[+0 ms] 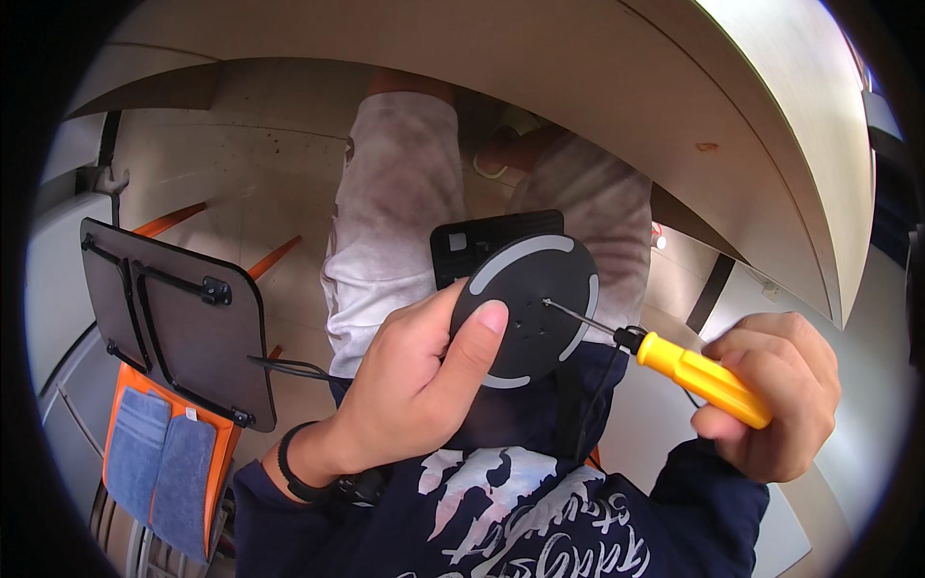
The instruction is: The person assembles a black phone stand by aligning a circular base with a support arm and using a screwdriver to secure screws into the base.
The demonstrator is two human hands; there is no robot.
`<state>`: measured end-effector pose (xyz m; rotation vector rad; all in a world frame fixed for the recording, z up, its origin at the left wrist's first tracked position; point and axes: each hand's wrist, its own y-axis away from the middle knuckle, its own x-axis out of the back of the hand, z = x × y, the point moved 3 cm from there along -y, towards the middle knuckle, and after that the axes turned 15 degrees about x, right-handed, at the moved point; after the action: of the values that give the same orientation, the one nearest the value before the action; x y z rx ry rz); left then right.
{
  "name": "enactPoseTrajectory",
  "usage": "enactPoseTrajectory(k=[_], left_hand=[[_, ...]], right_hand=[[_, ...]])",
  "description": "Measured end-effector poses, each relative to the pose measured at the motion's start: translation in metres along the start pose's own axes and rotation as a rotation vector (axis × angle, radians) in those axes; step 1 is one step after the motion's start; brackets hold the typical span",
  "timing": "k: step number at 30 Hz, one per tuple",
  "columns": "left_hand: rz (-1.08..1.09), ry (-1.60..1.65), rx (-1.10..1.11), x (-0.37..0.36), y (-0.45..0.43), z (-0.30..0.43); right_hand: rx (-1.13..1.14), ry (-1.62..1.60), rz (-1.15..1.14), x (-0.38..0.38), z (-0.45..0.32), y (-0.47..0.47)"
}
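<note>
My left hand (426, 368) grips the left rim of a round black base plate (517, 354), its thumb lying across the flat face. Curved grey pads run along the plate's edge, and several small holes sit near its centre. In my right hand (780, 390) is a screwdriver with a yellow handle (694, 372). Its metal shaft points left, and the tip meets a screw (547, 303) close to the middle of the plate. Behind the plate, over my lap, a black panel-like part (498, 235) shows; the plate hides much of it.
A pale table (506, 58) curves across the top, in front of me. To my left stands a folding lap table (202, 318) with folded legs, beside an orange chair (128, 383) holding a blue towel (184, 448). A dark cable (296, 367) hangs near my left wrist.
</note>
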<state>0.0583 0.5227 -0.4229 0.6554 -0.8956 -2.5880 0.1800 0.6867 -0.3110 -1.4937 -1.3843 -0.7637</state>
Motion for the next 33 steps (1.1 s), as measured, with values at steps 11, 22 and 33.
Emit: enactPoseTrajectory(k=[11,22,33], left_hand=[[-0.007,-0.128,-0.088,-0.010,-0.008,-0.010],[0.068,-0.146,-0.143,-0.012,-0.012,-0.017],[0.169,-0.370,-0.194,-0.009,-0.006,-0.005]], right_hand=[[0.149,0.116,-0.295,0.006,-0.019,-0.020],[0.044,0.260,-0.358,0.003,-0.027,-0.021],[0.046,0.358,-0.473,0.007,-0.026,-0.026]])
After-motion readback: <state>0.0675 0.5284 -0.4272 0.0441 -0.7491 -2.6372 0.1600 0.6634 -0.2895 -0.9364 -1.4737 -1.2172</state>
